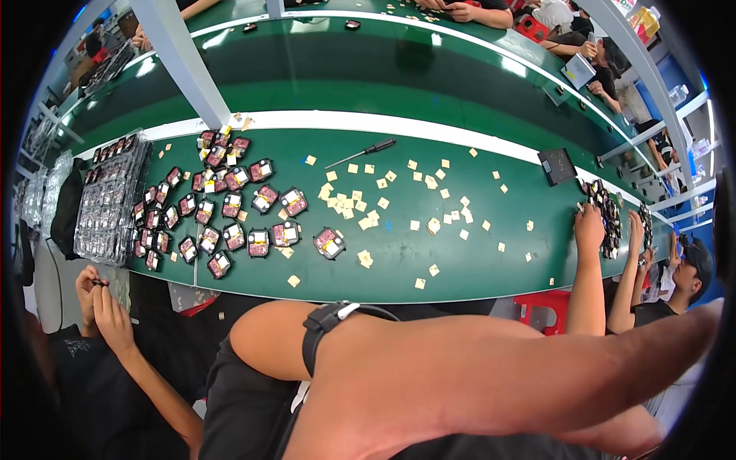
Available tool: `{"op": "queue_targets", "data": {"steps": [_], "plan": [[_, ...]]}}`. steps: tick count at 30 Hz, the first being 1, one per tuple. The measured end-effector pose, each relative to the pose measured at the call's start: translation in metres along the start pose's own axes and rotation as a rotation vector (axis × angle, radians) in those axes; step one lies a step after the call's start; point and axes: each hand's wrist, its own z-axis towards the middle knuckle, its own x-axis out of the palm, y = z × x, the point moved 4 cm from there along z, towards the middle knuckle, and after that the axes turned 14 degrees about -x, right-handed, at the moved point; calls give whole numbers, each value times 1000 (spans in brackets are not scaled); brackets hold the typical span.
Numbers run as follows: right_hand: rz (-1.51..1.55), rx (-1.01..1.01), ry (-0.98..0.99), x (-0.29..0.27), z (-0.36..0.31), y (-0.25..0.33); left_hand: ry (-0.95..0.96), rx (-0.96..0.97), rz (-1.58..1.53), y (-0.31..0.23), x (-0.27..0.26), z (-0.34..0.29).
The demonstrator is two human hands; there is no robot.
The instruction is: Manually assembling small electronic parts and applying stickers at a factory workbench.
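Observation:
My left hand is very close to the camera and fills the lower right, a black band around its wrist. Its fingers stretch toward the right rim, with the thumb apart below; nothing shows between them. Beyond it my right hand reaches the right end of the green table. Those fingers are curled at the edge of a heap of small black parts, and what they grip is hidden. A black box-shaped thing lies just behind that heap.
Several dark square modules with pinkish faces cover the table's left side, beside stacked clear trays. Small cream squares lie scattered mid-table near a screwdriver. A grey post rises behind. People work on both sides.

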Motion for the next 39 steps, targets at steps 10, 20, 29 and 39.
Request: {"op": "queue_targets", "data": {"steps": [10, 20, 29, 39], "plan": [[-59, -33, -12, 11, 10, -9, 69, -263, 237, -10, -10, 13], [-119, -45, 40, 37, 20, -39, -651, -652, 43, 50, -24, -75], [62, -43, -72, -10, 15, -13, -731, -854, 62, 84, -29, -139], [813, -676, -333, -176, -88, 166, -1066, -1019, -35, 99, -52, -157]]}}
